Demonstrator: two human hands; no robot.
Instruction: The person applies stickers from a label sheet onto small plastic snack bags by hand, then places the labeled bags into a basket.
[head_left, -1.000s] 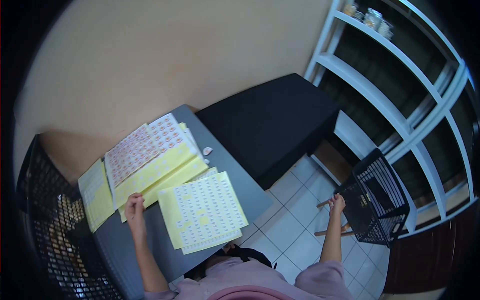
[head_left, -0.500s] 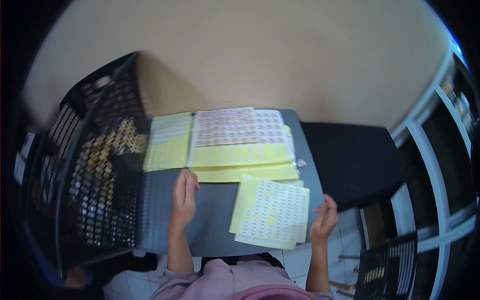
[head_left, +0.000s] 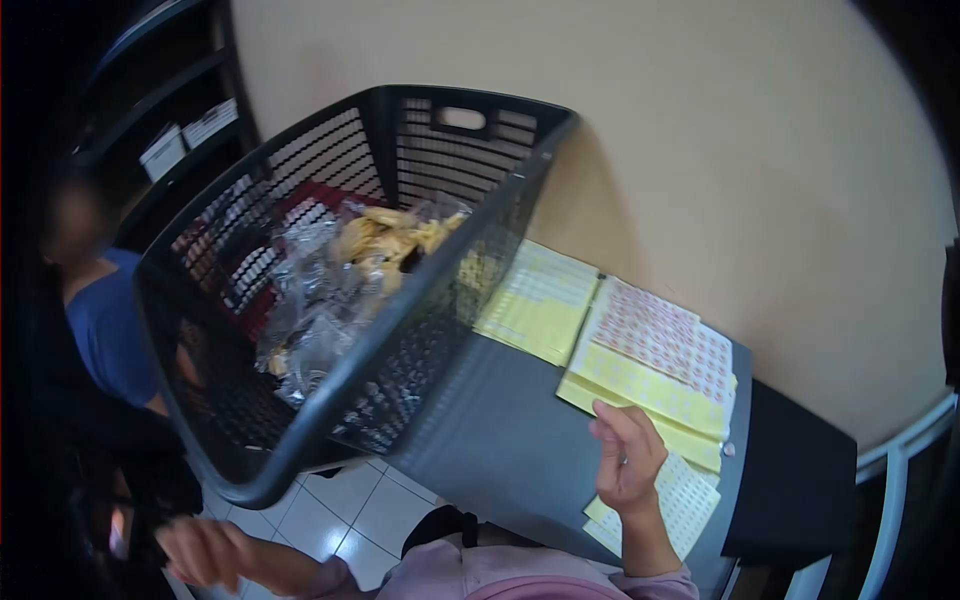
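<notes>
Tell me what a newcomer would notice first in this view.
Probably the big black basket left of center, with clear bags and yellowish pieces inside. Next, the yellow sheets on the gray table to its right, one partly covered by a sheet with rows of small red prints. The right hand stands out in front of them.
</notes>
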